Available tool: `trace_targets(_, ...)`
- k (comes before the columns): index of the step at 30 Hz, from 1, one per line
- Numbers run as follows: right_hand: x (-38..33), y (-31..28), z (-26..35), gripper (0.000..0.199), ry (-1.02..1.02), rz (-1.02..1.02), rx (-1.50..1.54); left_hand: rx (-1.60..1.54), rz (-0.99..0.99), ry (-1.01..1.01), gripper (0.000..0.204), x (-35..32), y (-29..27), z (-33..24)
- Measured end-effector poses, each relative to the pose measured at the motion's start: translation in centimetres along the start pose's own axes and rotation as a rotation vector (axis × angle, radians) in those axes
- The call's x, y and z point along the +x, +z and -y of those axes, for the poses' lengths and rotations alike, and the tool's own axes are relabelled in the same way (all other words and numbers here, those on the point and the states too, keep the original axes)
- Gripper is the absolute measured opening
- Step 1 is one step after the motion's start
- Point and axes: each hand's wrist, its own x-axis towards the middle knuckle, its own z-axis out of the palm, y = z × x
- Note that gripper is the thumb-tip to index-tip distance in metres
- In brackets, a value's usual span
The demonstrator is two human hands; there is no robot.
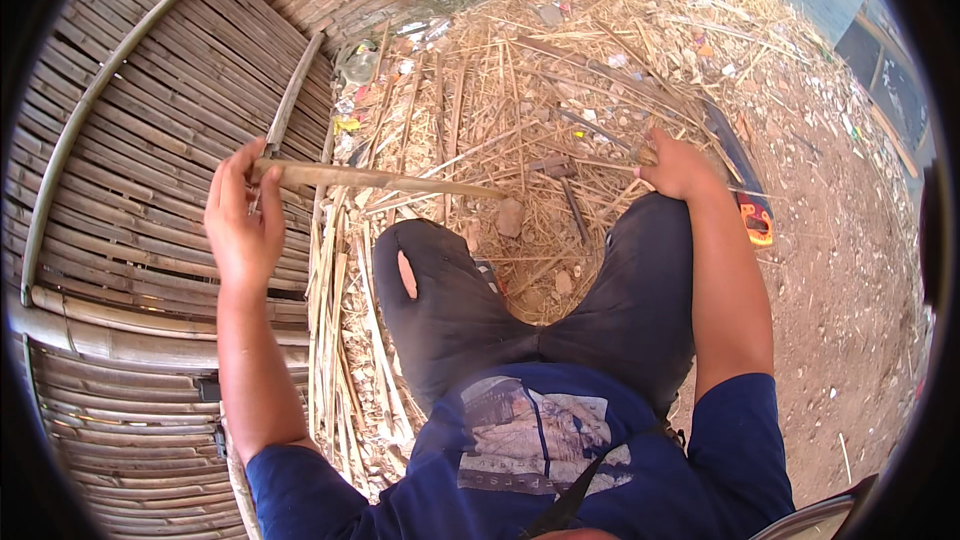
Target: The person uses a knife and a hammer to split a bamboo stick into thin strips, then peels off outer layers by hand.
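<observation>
The left hand (243, 225) is raised on the left of the scene, fingers and thumb closed around the near end of a bamboo strip (385, 180). The strip runs from the hand out to the right, roughly level, its free end reaching over the litter of bamboo scraps (520, 90) beyond the left knee (425, 260). Behind the hand lies a woven bamboo panel (150, 110). The right hand (678, 168) rests on the right knee, far right of the strip and well apart from it; whether its fingers grip anything cannot be told. A red-handled saw (748, 205) lies on the ground just right of that hand
</observation>
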Motion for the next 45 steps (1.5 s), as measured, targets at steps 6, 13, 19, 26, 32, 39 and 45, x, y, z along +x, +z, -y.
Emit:
trace_targets(6,-1.1,-0.8,2.2,0.069,-0.067,-0.11,0.247,-0.694,-0.286,-0.382,0.041,1.0,5.4,-2.1)
trace_targets(13,-4.2,-1.6,8.0,0.073,-0.322,-0.437,0.632,-0.758,-0.248,-0.451,0.027,-0.1,10.7,-5.1)
trace_targets(19,-11.3,-5.9,16.0,0.074,-0.381,-0.152,1.093,-0.58,-0.222,-0.319,0.017,0.4,9.5,-7.5)
trace_targets(26,-14.2,-5.3,20.7,0.076,-0.602,0.067,1.207,-0.465,-0.115,-0.347,0.023,0.3,12.9,-5.1)
trace_targets(32,-13.6,-3.7,22.3,0.075,-0.589,0.1,1.088,-0.393,-0.085,-0.407,0.019,-1.0,14.6,-4.2)
trace_targets(39,-12.8,-2.7,23.1,0.075,-0.533,0.205,1.125,-0.409,-0.169,-0.36,0.034,-0.3,14.9,-3.6)
trace_targets(45,-12.0,-2.3,24.0,0.074,-0.507,0.287,1.162,-0.455,-0.192,-0.373,0.033,0.0,14.9,-3.0)
